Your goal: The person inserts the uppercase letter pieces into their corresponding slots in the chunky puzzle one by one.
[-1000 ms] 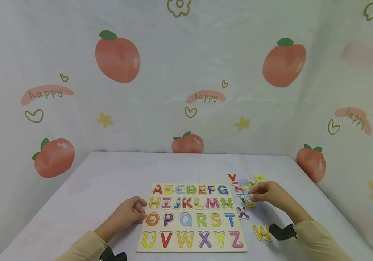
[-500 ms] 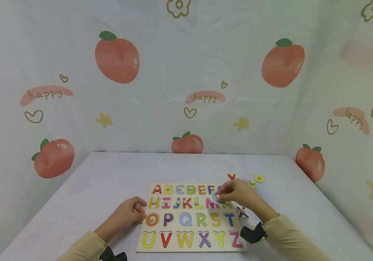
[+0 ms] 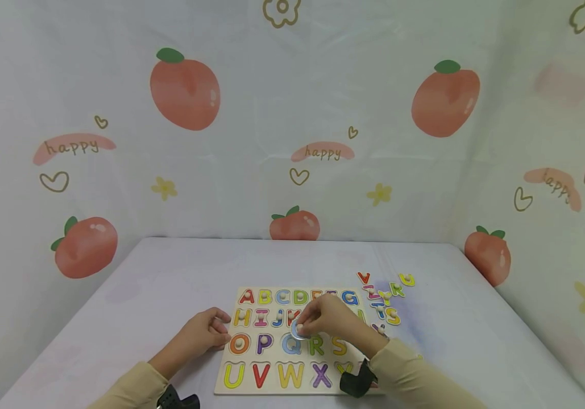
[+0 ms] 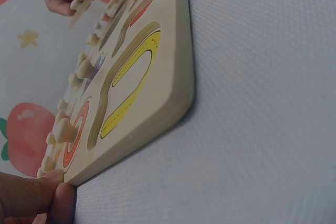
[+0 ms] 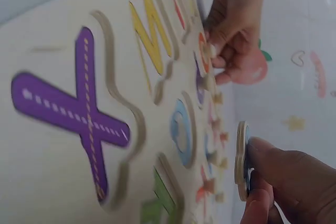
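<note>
My right hand (image 3: pixel 334 319) pinches the blue letter Q piece (image 5: pixel 241 161) by its knob. The piece hangs tilted, close over the blue Q recess (image 5: pixel 182 132) of the wooden alphabet puzzle board (image 3: pixel 256 392). At the board's left edge, my left hand (image 3: pixel 201 333) grips the wood beside the orange O piece (image 3: pixel 239 343); its thumb (image 4: pixel 51 178) lies on the edge in the left wrist view. Knobbed letters fill the top two rows, partly hidden by the right hand, and O and P start the third. Bare recesses show R, S and the bottom row.
Loose letter pieces lie right of the board, among them a red V (image 3: pixel 364 278), a yellow U (image 3: pixel 407 279), a green R (image 3: pixel 397 289), a blue T (image 3: pixel 378 309) and a yellow S (image 3: pixel 393 316). A patterned curtain (image 3: pixel 241 187) stands behind the white table (image 3: pixel 179 272).
My right hand has carried the Q piece left from the loose letters, across the board to the Q recess. The left hand has stayed at the board's edge.
</note>
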The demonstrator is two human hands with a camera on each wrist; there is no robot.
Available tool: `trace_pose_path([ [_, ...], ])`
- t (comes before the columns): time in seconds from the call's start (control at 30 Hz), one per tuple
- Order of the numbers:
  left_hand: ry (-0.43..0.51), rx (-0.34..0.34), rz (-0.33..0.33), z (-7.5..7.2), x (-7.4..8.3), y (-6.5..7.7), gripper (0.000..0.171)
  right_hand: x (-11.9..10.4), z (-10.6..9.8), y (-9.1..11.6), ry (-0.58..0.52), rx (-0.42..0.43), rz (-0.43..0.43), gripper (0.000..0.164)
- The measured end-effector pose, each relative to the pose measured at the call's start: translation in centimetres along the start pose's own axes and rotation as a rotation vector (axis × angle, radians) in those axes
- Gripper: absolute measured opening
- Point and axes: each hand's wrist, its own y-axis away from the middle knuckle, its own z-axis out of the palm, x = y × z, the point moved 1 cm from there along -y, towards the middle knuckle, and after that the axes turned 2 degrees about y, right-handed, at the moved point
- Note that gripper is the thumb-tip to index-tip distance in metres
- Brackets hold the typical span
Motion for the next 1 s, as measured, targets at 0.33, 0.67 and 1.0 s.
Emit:
trace_pose_path([
  [0.33,-0.022,0.002,-0.002,-0.1,0.4,0.2,0.034,0.0,2.4,-0.5,-0.007,-0.017,-0.008,0.011],
  [0.67,-0.018,0.000,0.001,0.0,0.0,0.0,0.034,0.0,3.1,-0.4,-0.030,-0.022,0.007,0.012],
  [1.0,-0.033,-0.001,0.001,0.0,-0.3,-0.2,0.034,-0.2,3.1,-0.4,-0.023,-0.034,0.024,0.012],
])
